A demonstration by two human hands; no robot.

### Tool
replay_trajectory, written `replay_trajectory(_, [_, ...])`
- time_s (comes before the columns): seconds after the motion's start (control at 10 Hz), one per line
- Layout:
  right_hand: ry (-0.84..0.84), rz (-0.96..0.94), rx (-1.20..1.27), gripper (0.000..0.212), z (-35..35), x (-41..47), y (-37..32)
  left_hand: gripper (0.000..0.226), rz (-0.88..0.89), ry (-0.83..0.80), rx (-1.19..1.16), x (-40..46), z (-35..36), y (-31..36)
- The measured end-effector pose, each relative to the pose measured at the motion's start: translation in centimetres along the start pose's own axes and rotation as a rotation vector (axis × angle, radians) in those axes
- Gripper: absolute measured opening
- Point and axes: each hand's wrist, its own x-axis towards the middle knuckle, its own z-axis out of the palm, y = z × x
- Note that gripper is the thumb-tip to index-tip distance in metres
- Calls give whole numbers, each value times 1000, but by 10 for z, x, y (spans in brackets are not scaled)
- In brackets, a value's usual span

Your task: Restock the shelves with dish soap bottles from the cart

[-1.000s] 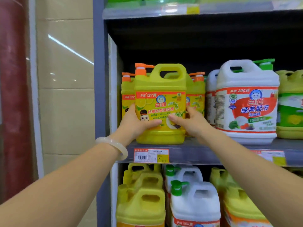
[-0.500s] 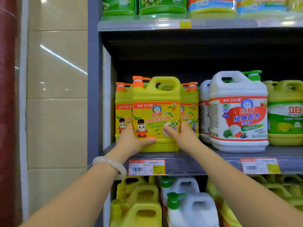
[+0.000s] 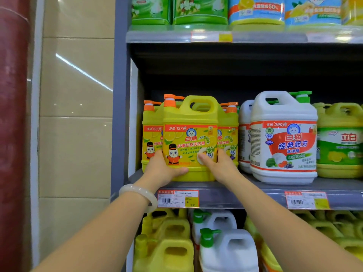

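— So, what are the hands doing?

— Both hold the yellow dish soap bottle [image 3: 190, 138] at centre frame: the left hand [image 3: 163, 169] grips its lower left corner, thumb curled under the front; the right hand [image 3: 218, 163] presses the lower right side, thumb across the label.

— What changed in the last second?

— Against its neighbours, little. The bottle sat at the front of the shelf [image 3: 245, 191] then too, with the same grip; mostly the camera tilted up.

— Meaning?

— Likely placed, just being squared in front of the yellow bottles behind [image 3: 151, 138], left of the white jug [image 3: 282, 138]. Release looks next.
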Motion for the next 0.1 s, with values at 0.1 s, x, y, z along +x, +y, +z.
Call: replay_trajectory(0.1, [52, 21, 31, 75, -4, -9, -2, 92, 58, 54, 54, -8, 2, -2])
